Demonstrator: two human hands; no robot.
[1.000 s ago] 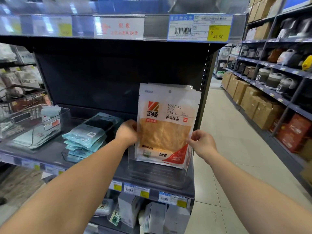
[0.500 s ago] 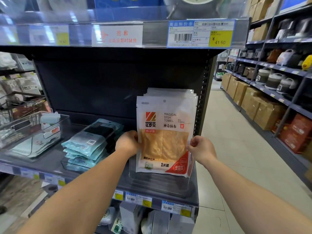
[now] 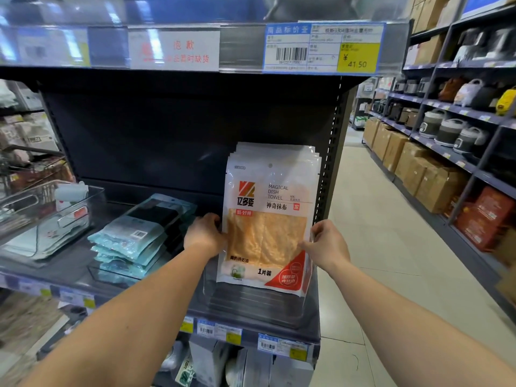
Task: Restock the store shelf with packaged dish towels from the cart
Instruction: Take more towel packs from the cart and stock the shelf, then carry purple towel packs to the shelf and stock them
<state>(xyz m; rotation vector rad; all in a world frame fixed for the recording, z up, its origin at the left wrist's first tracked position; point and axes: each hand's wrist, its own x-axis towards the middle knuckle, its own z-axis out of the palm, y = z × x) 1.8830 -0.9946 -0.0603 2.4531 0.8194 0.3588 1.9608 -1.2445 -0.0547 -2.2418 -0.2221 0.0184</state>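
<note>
A stack of several dish towel packs (image 3: 269,219), white with an orange cloth showing, stands upright in a clear plastic bin (image 3: 251,303) at the right end of the dark shelf (image 3: 69,263). My left hand (image 3: 203,236) grips the stack's left edge. My right hand (image 3: 326,244) pinches its right edge. The bottom of the stack sits inside the bin.
Teal towel packs (image 3: 131,238) lie piled in a clear tray to the left. Another clear bin (image 3: 42,213) holds packs at far left. A price rail (image 3: 321,48) runs overhead. The aisle floor (image 3: 377,247) opens on the right, lined with cardboard boxes (image 3: 418,169) and rice cookers (image 3: 446,129).
The stack has settled lower and more upright in the bin, and both hands have slid slightly down its edges while still holding it.
</note>
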